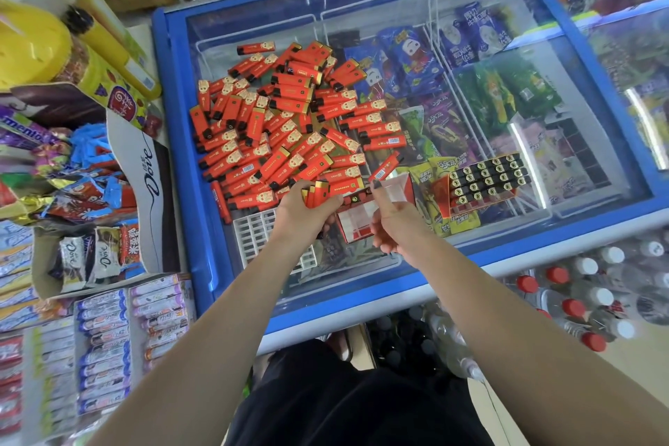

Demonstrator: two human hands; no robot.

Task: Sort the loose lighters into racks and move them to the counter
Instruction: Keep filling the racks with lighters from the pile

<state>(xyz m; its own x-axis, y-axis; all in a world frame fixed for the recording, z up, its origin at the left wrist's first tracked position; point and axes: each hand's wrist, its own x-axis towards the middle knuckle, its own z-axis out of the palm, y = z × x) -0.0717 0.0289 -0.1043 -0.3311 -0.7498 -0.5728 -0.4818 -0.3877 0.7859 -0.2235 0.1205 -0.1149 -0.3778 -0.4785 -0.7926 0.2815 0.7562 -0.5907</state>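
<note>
A big pile of loose red lighters [275, 119] lies on the glass lid of a blue chest freezer [173, 90]. My left hand [307, 214] grips a small bunch of red lighters [318, 194] at the pile's near edge. My right hand [392, 224] pinches one red lighter [384, 166] by its dark end, above a red and white rack box [356, 224] lying between my hands. A white empty grid rack [257, 239] lies under my left wrist. A filled rack [485, 179] of lighters, dark ends up, stands to the right.
Sweets, Dove chocolate packs [90, 257] and gum boxes [105, 348] crowd the shelf on the left. Ice creams show under the freezer glass. Capped bottles [579, 304] stand on the floor at the right. A yellow container [32, 43] is at far left.
</note>
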